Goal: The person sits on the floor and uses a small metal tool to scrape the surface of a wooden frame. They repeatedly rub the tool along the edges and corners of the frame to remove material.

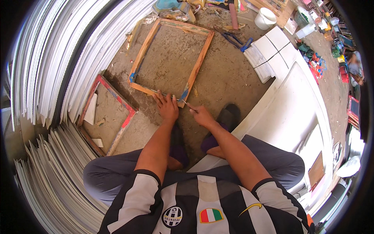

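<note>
A wooden frame [200, 58] with blue smears at its near corners lies on the ground in front of me. My left hand [167, 106] rests on its near rail, fingers spread and pressing down, just left of the near right corner. My right hand [202, 116] is closed round a slim, pointed tool [185, 102]. Its tip meets the frame at that blue-marked corner; most of the tool is hidden in my fingers, so its kind cannot be made out.
Another frame [124, 121], marked red, lies at the left beside tall stacks of white sheets [43, 58]. A strapped white bundle [274, 48], blue-handled pliers-like tool [245, 47] and white bucket [265, 18] are at the far right. Large white boards [288, 105] lie right; a person [355, 68] is beyond.
</note>
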A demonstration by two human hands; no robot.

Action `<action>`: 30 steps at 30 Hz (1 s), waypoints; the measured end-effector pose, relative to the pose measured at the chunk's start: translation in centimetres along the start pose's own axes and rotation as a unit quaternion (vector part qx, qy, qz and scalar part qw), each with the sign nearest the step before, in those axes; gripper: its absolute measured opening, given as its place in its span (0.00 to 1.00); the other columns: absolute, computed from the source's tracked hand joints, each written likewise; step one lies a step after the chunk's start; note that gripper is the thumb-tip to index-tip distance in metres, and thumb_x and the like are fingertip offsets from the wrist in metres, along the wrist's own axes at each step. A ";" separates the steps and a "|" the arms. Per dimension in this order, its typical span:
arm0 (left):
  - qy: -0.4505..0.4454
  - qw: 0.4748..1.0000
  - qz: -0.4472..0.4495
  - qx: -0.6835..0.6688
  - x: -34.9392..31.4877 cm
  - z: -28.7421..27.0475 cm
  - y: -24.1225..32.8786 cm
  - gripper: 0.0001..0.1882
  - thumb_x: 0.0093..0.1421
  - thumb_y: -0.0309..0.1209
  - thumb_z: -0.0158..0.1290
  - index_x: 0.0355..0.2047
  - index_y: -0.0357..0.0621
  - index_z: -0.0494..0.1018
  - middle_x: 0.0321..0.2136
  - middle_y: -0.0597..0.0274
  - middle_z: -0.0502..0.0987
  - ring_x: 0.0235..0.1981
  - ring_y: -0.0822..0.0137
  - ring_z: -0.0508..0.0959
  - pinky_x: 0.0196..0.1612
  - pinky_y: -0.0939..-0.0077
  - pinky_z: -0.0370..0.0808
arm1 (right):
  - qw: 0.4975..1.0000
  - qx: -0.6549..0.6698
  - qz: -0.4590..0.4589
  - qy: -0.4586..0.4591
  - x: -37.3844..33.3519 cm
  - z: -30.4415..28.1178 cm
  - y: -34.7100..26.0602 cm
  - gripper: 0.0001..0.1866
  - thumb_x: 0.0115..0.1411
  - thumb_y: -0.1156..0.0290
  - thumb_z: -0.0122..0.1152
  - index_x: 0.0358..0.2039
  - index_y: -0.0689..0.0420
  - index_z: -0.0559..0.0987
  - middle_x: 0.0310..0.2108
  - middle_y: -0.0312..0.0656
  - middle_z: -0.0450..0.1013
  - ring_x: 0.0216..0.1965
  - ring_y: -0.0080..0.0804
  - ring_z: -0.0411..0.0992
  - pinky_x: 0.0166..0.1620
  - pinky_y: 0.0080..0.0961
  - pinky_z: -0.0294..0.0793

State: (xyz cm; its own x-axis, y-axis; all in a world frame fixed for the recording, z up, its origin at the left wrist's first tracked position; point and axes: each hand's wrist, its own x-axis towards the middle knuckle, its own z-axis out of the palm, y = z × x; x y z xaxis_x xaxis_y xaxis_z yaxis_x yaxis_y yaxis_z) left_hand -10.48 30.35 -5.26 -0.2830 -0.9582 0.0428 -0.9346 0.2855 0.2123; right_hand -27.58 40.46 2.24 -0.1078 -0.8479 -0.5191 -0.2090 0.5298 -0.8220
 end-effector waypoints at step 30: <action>-0.049 0.999 0.004 0.004 2.1 -1.3 -0.8 0.26 0.76 0.50 0.37 0.63 0.48 0.66 0.76 0.44 0.39 0.76 0.35 0.37 0.70 0.37 0.54 | 0.995 0.073 0.016 -0.064 3.8 0.3 1.3 0.23 0.75 0.65 0.51 0.69 0.43 0.71 0.21 0.28 0.64 0.21 0.18 0.67 0.22 0.26 0.71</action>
State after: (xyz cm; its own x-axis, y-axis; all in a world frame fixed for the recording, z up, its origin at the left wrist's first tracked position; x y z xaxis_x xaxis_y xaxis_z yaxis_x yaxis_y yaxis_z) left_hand -10.01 28.04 -4.09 -0.3100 -0.9494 -0.0511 -0.9338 0.2939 0.2039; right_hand -27.96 37.98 -0.87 0.0144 -0.8265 -0.5627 -0.0638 0.5609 -0.8254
